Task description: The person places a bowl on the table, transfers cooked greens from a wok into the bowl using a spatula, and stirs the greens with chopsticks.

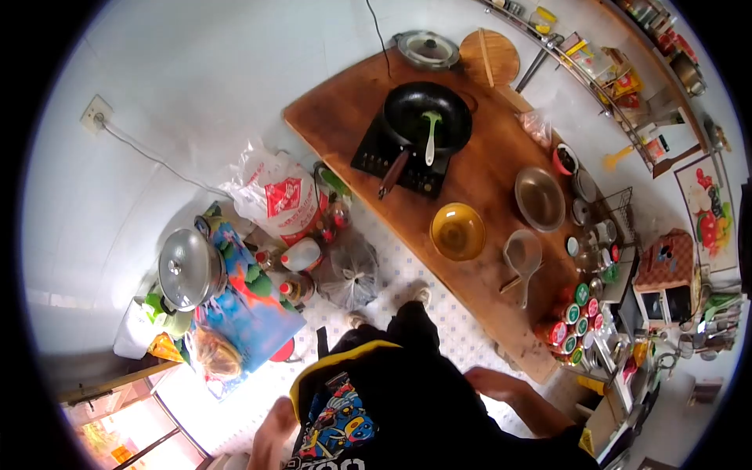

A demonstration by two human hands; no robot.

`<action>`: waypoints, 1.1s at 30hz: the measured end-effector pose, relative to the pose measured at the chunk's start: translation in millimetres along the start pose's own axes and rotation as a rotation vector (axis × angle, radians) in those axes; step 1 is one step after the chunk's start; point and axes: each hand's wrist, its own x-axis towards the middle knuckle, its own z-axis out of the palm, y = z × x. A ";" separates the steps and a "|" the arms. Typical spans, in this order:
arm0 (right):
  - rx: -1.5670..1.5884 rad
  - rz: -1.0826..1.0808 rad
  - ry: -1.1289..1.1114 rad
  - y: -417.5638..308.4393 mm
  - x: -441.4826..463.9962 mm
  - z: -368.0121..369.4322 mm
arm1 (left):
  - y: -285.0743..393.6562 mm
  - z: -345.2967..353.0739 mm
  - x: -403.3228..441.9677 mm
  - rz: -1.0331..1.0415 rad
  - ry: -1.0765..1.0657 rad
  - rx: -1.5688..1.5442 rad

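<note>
My left hand (276, 423) hangs at the lower left beside my dark shirt, blurred, its fingers not clear. On the other side, my right hand (492, 384) is near my waist by the counter's front edge, its fingers partly hidden and touching no object that I can make out. On the wooden counter (489, 180), a black wok (403, 117) rests on a black induction cooker (376, 160), with a green and white spatula (430, 141) in it. Nearer to me are a yellow bowl (458, 232), a metal basin (540, 199) and a ladle-like scoop (522, 254).
Jars (573, 313) crowd the counter's right end. A lid (428, 50) and a round wooden board (489, 59) lean at the back. Bags (278, 196) and bottles (301, 254) stand on the floor at left, near a lidded pot (188, 269) on a colourful cloth.
</note>
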 end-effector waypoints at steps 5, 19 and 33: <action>-0.020 -0.103 -0.091 -4.8 -12.5 16.2 | -28.3 -4.0 8.6 0.248 -0.243 -0.827; 0.279 0.219 -0.226 36.3 -29.6 8.5 | -67.7 -6.9 -29.2 0.089 -0.199 -0.355; 0.023 -0.286 0.312 9.9 48.6 -106.3 | 126.7 24.2 198.0 0.197 0.099 -0.207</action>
